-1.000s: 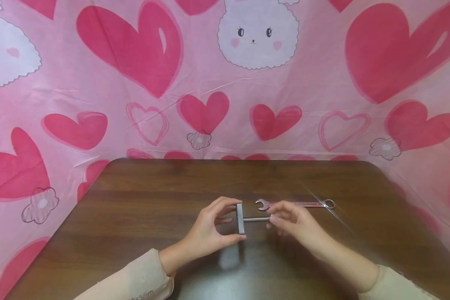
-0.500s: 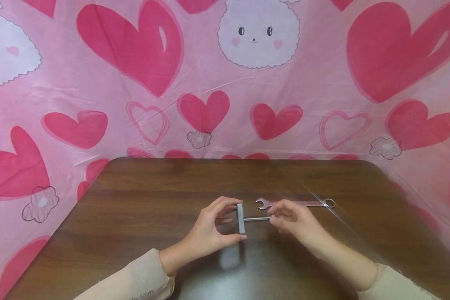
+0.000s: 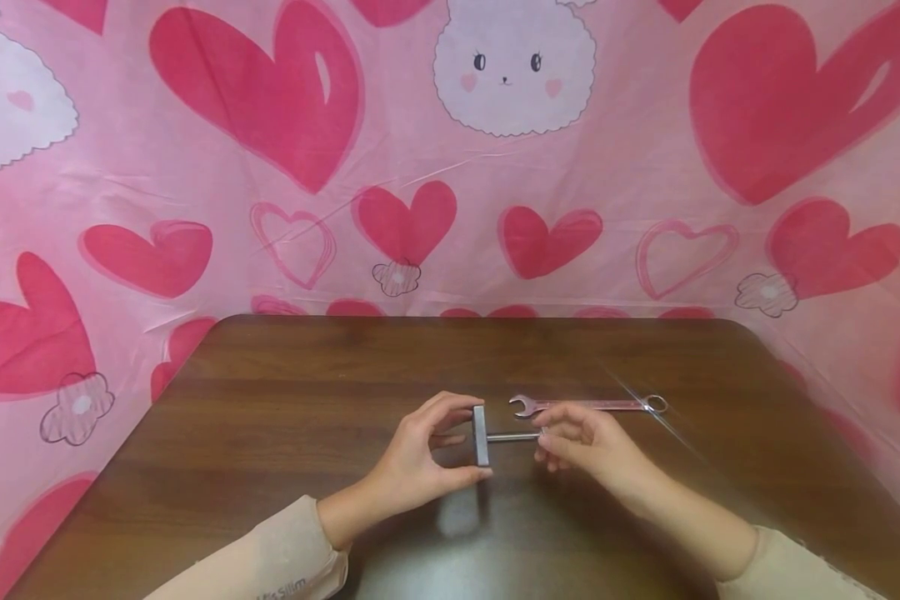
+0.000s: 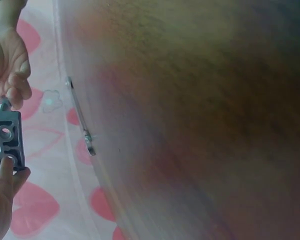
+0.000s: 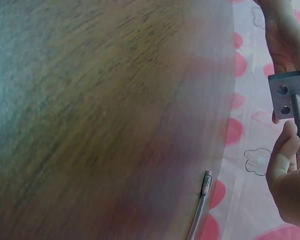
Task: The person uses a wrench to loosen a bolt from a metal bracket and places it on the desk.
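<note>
My left hand [image 3: 412,462] holds a square grey metal plate [image 3: 481,436] upright by its edges, thumb below and fingers above. Round holes near the corners of the plate [image 5: 279,102] show in the right wrist view; its other face, seen from the left wrist, is recessed. A threaded bolt [image 3: 513,437] sticks out from the plate's middle toward the right. The far end of that bolt [image 5: 299,120] is pinched between the thumb and fingers of my right hand [image 3: 588,437], which partly hide it. Both hands hold the pieces up over the table.
Behind the right hand, a combination wrench [image 3: 607,407] lies across the brown wooden table [image 3: 330,367], its open end to the left. A pink cloth [image 3: 390,150] printed with hearts hangs past the table's back and side edges.
The right fingers shift slightly around the bolt's end, the lower ones tucking in and then coming out again. Left hand, plate and wrench stay where they were.
</note>
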Demonstrator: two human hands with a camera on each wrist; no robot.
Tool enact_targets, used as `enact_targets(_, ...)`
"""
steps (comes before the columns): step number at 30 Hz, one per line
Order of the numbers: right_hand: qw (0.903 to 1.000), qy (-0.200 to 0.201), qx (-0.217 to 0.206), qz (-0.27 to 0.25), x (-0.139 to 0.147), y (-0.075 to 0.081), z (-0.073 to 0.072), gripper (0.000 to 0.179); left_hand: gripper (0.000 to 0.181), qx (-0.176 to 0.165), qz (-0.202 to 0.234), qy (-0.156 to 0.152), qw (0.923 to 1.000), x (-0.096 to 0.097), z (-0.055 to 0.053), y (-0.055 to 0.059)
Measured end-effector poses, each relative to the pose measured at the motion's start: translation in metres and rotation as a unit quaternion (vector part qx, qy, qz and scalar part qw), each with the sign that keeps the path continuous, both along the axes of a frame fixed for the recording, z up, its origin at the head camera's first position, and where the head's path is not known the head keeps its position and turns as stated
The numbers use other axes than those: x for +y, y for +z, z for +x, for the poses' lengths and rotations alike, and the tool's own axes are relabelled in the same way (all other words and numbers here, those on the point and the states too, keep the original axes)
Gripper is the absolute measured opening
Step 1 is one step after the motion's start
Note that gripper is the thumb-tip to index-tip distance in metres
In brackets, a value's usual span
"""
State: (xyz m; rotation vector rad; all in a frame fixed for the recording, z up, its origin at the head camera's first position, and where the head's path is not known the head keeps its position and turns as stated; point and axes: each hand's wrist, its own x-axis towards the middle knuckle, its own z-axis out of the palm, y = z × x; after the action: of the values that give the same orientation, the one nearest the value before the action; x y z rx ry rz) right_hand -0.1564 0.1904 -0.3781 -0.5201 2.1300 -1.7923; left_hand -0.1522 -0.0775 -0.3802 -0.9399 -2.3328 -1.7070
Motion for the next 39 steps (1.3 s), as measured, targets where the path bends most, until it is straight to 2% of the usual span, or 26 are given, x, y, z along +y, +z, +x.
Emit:
enact_targets(9,0.9999,-0.01,-0.006,-0.002,-0.0005,0.0007,-0.0004,0.025,0.067,0.008,0.003,-0.003,1.0,-0.0005,0.0005,-0.0015)
enact_targets(16,0.9991,-0.035,0.017,-0.016,-0.0038,0.0003,0.0026,0.037,0.068,0.004,0.005,0.002,1.0,-0.0006,-0.0004,-0.0026)
enact_targets(24,1.0,-0.004,-0.004,-0.006,0.0006,-0.0025,-0.0007,0.028,0.067,0.01,0.004,0.001,0.9999,-0.001,-0.0012,-0.0037)
enact_targets(31,0.9997,-0.006,-0.021,-0.013,-0.0005,-0.0006,-0.0033,0.019,0.068,0.006,0.006,-0.002,1.0,-0.0011,-0.0015,-0.0028)
enact_targets(35,0.9997,-0.021,-0.01,-0.003,-0.0014,0.0014,-0.0025,0.018,0.067,0.003,0.006,-0.005,1.0,-0.0011,-0.0016,-0.0023)
enact_targets(39,0.9994,-0.031,0.014,-0.002,-0.0028,0.0025,-0.0003,0.028,0.067,0.003,0.004,-0.003,1.0,-0.0016,-0.0017,-0.0027)
